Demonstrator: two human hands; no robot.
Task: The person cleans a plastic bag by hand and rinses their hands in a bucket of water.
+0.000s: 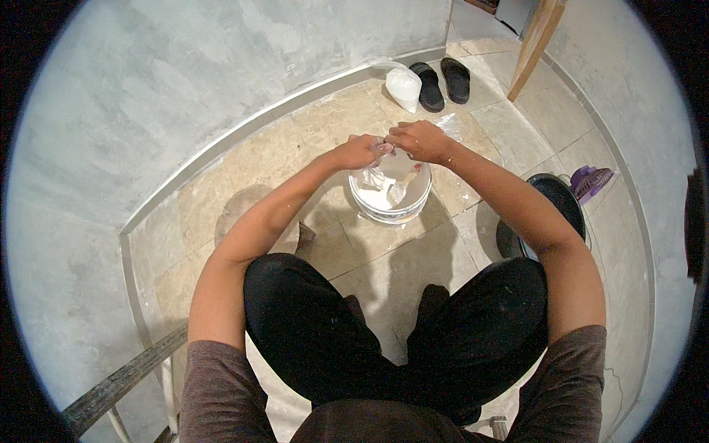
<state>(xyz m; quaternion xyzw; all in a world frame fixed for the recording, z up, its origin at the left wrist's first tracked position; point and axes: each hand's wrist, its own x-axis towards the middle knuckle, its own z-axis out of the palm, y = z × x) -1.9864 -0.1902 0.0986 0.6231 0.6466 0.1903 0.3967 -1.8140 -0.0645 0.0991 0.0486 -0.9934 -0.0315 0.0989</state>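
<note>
My left hand (360, 151) and my right hand (419, 140) meet over the far rim of a white bucket (388, 216), their fingers closed together on something small and pale that I cannot make out. The bucket holds white material, a crumpled white piece (373, 177) like cloth or plastic on its left, and a pale item with a small red spot on its right. Beyond my hands a plastic bag of white stuff (403, 91) rests on the tiles beside a pair of black slippers (456, 80).
A dark tub (554, 194) with a purple brush-like item (591, 181) is at right. A pale, partly hidden round object (238, 207) lies left. A wooden post (535, 52) stands at back right, a ladder-like frame (125, 373) lower left. Grey walls border the tiles.
</note>
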